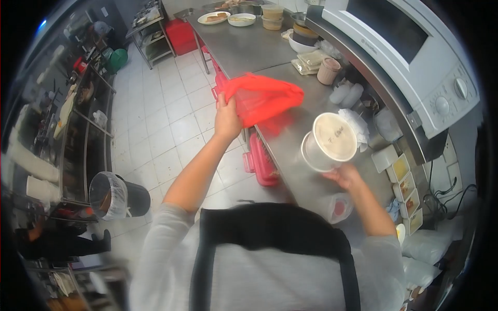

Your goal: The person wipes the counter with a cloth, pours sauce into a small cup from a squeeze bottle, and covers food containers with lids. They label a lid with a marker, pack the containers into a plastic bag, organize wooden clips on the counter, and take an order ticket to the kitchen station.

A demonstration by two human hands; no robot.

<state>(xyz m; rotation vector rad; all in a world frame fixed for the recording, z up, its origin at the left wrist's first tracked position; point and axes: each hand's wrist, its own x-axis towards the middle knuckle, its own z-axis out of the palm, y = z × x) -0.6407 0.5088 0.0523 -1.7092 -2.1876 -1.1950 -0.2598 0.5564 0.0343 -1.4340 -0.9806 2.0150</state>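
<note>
My left hand (228, 116) is closed on the edge of a red plastic bag (264, 98), which spreads out over the steel counter's front edge. With my right hand (345, 177) I grip a white round tub (334, 136) by its lower side. Its pale lid carries handwriting and faces up toward me, tilted. The rim of a second white round container (309, 150) shows just behind and left of it. Close below my right hand stands a clear plastic cup (340, 207) with something red in it.
The steel counter (241, 49) runs away ahead, with two plates of food at its far end. On the right are a white microwave (410, 46) on a shelf and small food trays (400, 168). A lined bin (119, 196) stands left, near another person's leg (83, 243).
</note>
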